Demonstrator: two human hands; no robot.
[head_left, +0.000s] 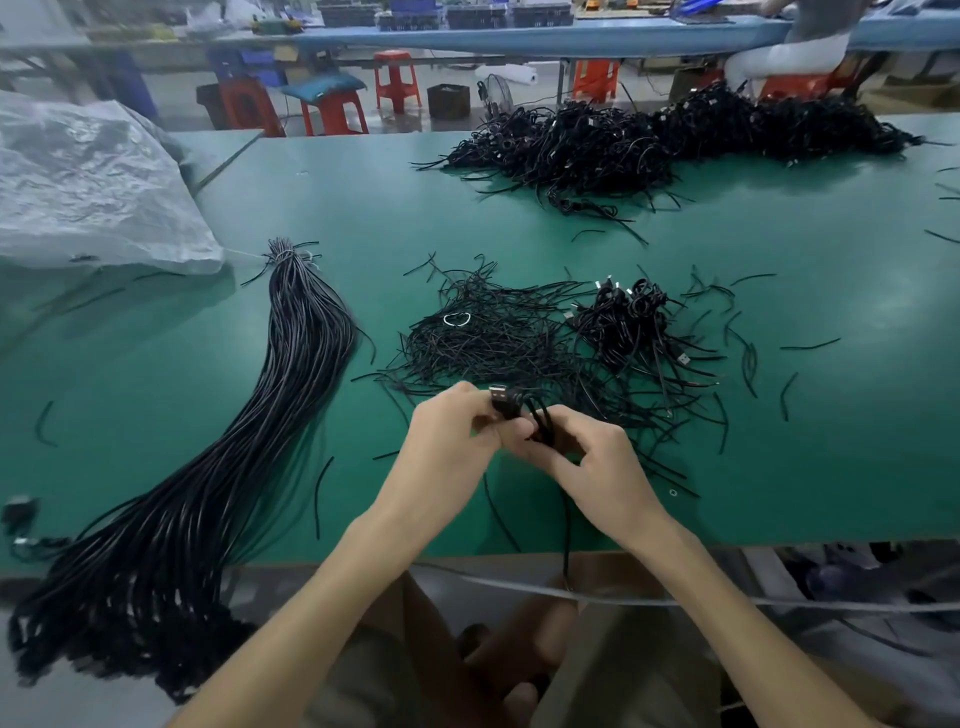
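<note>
I see the cable (537, 423) in both hands, held off the table (831, 441), just on the near side of the tie heap (483, 343). It's black and folded into a few short loops. The plug (500, 396) sticks up at the loops' left end, metal shell toward the heap. The left hand (452, 434) pinches the cable right under the plug, fingers curled tight. The right hand (597, 460) has thumb and fingers closed on the loops' other side. Fingertips of both hands meet at the loops. One tail (567, 530) of the cable drops toward me and runs off the front edge. I can't tell where it ends.

The tie heap is thin black ties, loosely piled, with a small white ring (457, 319) lying on its far left part. Right of the heap, touching it, I see a smaller pile (628, 317) of coiled cables, a few silver plug tips showing. Stray ties (808, 345) lie scattered further right of the heap. Left of the heap, well apart, lies a long bundle (291, 364) of black cords, tied at its far end. It fans out toward me and hangs over the front edge. Beyond the heap, well apart, sits a big mound (675, 140) of coiled cables near the back edge. Far left of the heap there's a crumpled clear bag (88, 182). Further beyond the heap, past the mound, red stools (397, 78) stand on the floor, blurred.
</note>
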